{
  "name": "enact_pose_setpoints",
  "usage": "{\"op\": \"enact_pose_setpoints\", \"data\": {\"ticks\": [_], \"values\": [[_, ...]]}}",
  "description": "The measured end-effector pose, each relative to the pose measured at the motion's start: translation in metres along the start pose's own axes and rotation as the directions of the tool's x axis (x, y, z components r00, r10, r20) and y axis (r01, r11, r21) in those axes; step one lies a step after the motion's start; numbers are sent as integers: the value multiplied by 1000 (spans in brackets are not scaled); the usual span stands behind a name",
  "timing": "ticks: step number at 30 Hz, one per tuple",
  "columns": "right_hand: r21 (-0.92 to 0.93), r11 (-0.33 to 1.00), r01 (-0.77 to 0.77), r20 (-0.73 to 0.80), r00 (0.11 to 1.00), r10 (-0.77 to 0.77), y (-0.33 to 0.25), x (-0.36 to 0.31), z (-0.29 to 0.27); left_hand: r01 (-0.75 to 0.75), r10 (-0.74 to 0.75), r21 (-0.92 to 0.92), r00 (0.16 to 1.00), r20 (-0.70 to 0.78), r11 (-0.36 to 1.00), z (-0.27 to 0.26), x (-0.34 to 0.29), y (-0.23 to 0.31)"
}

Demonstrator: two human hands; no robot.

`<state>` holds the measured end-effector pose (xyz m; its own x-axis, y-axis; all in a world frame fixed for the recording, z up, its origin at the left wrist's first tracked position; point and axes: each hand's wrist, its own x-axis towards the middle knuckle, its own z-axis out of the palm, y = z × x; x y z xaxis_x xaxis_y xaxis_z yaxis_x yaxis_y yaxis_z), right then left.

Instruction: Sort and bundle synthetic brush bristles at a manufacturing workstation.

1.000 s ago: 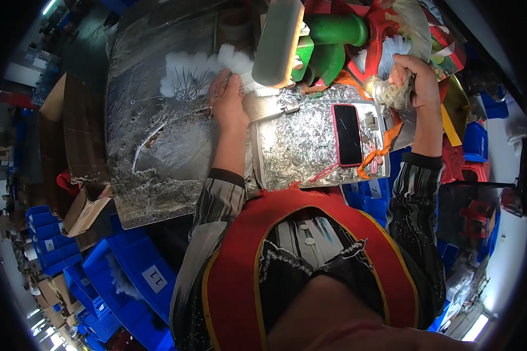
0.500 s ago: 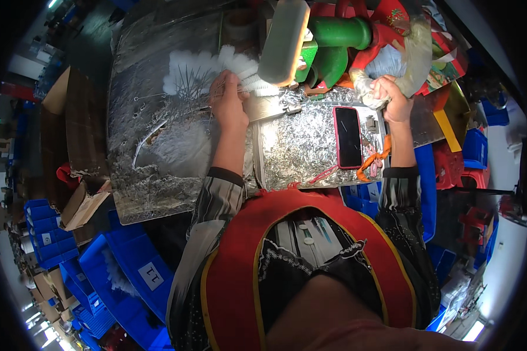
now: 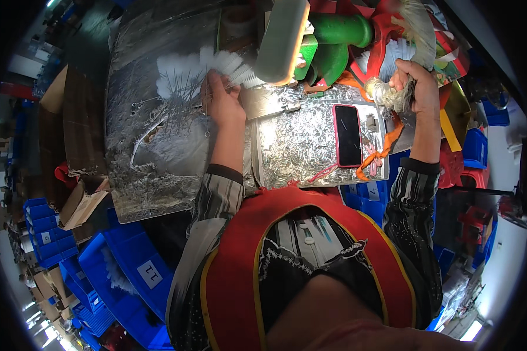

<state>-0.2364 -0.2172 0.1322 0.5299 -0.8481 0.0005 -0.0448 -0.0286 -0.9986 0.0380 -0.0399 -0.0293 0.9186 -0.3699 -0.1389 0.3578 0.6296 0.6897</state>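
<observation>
On bench (image 3: 152, 202): white brushes (image 3: 178, 73), likely light, springy; grip wire stems (image 3: 184, 106). Left fingers (image 3: 215, 83): closure unclear; right fingers (image 3: 400, 77): clamped on wrapped handle (image 3: 390, 98).

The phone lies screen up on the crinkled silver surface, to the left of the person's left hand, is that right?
Not quite: the head view shows the phone to the right of the left hand. It does lie screen up on the crinkled silver surface.
</observation>
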Motion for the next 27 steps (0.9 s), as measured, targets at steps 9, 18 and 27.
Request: {"op": "enact_pose_setpoints", "data": {"ticks": [9, 18, 27], "values": [[-35, 999, -41, 21, 999, 42, -13, 0, 2, -7, 7, 10, 1000, -11, 1000, 0, 0, -2], [184, 925, 333, 18, 940, -342, 64, 5, 14, -32, 32, 1, 999, -29, 999, -6, 4, 0], [193, 813, 549, -192, 834, -518, 102, -3, 30, 232, -226, -252, 973, 50, 939, -31, 1, 7]]}}
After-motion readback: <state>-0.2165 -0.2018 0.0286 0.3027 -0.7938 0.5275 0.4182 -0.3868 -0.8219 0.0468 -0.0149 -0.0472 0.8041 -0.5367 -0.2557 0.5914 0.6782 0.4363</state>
